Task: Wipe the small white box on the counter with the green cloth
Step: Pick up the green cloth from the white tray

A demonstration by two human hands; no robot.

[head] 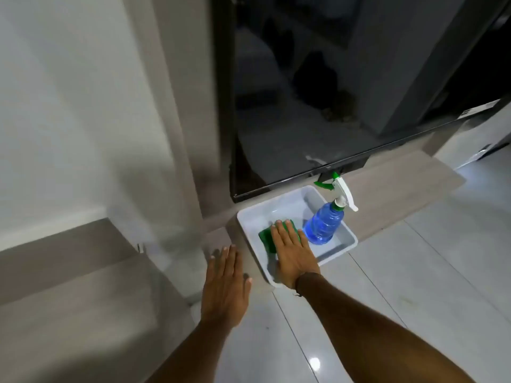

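Note:
A small white box [250,217], open on top like a shallow tub, sits on a low wood-look ledge [387,189] below a dark glossy panel. Inside it lies a folded green cloth [266,236]. My right hand [293,252] lies flat on the cloth with fingers straight, pressing it against the box floor; only the cloth's left and far edges show. My left hand [225,286] hovers flat and spread just left of the box, over the ledge's corner, holding nothing. A blue spray bottle [323,223] with a white and green trigger head stands in the box's right half.
The dark panel [304,92] rises directly behind the box. A pale wall and pillar [83,106] stand at the left. Glossy light floor tiles [414,272] spread to the right and front. A low step [69,272] runs along the left.

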